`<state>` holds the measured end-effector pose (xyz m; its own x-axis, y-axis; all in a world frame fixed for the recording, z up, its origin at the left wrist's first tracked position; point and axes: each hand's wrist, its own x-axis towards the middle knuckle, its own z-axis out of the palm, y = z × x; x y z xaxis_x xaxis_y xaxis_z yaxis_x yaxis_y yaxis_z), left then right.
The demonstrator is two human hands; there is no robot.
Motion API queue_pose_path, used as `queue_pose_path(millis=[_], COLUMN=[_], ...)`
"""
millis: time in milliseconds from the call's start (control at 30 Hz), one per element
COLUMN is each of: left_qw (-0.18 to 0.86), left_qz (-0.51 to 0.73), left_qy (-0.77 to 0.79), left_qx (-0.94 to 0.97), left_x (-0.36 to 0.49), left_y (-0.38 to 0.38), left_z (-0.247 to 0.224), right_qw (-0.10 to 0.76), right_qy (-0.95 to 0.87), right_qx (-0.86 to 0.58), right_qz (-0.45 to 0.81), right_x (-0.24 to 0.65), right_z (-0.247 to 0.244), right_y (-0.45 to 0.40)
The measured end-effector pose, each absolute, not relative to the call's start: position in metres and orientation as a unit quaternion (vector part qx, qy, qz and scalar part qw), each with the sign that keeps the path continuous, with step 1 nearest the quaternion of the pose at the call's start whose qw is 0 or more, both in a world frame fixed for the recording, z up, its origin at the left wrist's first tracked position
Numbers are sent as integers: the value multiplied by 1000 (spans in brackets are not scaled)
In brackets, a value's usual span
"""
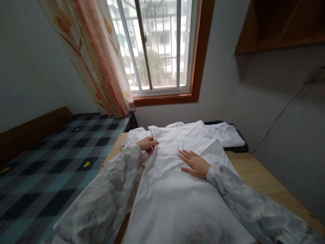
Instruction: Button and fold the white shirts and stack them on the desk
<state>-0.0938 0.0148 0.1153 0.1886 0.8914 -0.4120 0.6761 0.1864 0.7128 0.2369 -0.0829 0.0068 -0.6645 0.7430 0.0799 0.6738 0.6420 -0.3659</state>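
Note:
A long white shirt (pixel 175 193) lies spread over the wooden table, its near part reaching the bottom of the view. My left hand (pixel 147 144) pinches the shirt's left edge near the far end, thumb on top and the other fingers partly hidden below. My right hand (pixel 194 164) rests flat on the middle of the shirt with its fingers stretched out, holding nothing. Creases run across the cloth around both hands. Under the left edge, some pinkish cloth shows beside my left sleeve (pixel 101 193).
A folded white shirt (pixel 225 135) lies on dark striped cloth (pixel 237 149) at the table's (pixel 264 176) far right. A bed with a checked cover (pixel 63 162) adjoins on the left. Behind are a curtain (pixel 93 57) and window (pixel 162 51). A cord (pixel 279 115) hangs down the right wall.

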Motion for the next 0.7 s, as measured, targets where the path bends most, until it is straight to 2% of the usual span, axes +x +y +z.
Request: queue_pose_path(millis=[233, 467, 700], left_qw=[547, 524, 491], left_qz=[127, 155, 206], left_qy=[549, 574, 535], left_qx=[619, 610, 656], left_x=[-30, 33, 27], left_y=[28, 31, 13], left_z=[102, 58, 51], right_qw=[175, 356, 354], right_qy=[-878, -747, -782], right_qx=[-385, -421, -434], right_qz=[222, 371, 273], right_x=[238, 245, 249], right_z=[0, 1, -4], right_y=[-80, -76, -77])
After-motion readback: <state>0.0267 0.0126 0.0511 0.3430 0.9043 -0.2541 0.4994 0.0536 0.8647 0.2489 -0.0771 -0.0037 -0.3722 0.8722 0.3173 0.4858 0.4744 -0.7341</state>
